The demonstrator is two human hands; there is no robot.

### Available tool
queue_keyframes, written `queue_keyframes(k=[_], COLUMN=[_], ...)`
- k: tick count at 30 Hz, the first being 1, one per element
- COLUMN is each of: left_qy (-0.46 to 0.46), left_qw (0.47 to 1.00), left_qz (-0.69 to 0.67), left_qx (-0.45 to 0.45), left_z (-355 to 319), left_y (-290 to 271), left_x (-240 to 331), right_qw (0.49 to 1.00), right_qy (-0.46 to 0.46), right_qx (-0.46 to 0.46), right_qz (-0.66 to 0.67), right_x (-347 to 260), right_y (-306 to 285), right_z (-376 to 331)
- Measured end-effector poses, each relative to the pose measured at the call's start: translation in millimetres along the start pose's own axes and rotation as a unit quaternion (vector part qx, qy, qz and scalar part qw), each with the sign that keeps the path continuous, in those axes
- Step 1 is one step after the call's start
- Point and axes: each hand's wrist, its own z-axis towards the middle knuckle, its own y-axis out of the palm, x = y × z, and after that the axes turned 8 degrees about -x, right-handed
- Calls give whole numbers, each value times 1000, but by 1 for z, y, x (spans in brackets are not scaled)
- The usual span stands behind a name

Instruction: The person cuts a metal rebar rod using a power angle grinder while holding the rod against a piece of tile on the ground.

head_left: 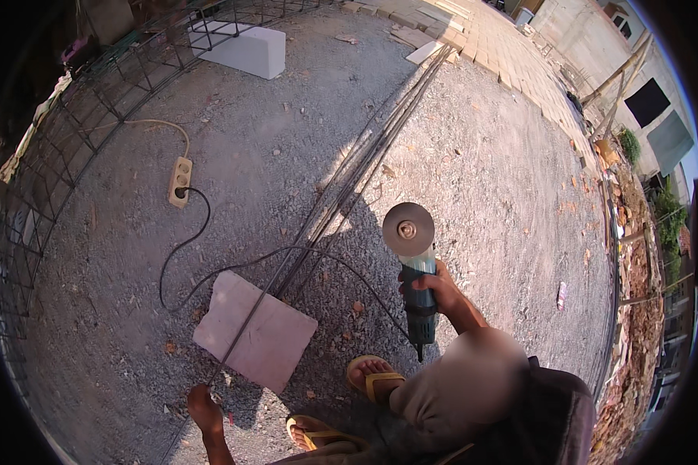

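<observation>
An angle grinder (pixel 420 298) with a dark round cutting disc (pixel 395 225) is gripped round its body by my right hand (pixel 440 288). Its disc points away from me, raised above the gravel. Low on the left, my left hand (pixel 204 408) is closed round the near end of a thin steel rod (pixel 244 329). That rod slants across a pale pinkish block (pixel 275 345) lying on the ground and runs on toward a bundle of rods (pixel 357 182). The grinder's black cord (pixel 349 267) passes over the rods.
A beige power strip (pixel 180 182) lies at the left with the black cord plugged in. Beyond it stand a white block (pixel 244 50) and a long cage of tied steel bars (pixel 93 132). My feet in yellow sandals (pixel 376 380) are close to the pinkish block.
</observation>
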Motion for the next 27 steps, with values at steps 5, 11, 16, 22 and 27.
queue_keyframes(k=[5,11,16,22,27], left_qy=[-5,-30,-104,-139,-191], left_qw=[999,996,987,989,981], left_qz=[-45,-56,-116,-27,-8], left_qx=[-24,-66,-44,-45,27], left_z=[-2,26,66,62,43], left_y=[8,29,36,17,5], left_x=[30,79,131,144,129], right_qw=[1000,1000,1000,997,986], right_qy=[8,18,12,26,61], right_qx=[9,1,-1,-13,-43], right_qz=[-11,-21,-24,-71,-148], right_x=[3,3,-2,4,7], right_y=[-1,11,9,21,17], right_z=[-4,-2,-5,20,28])
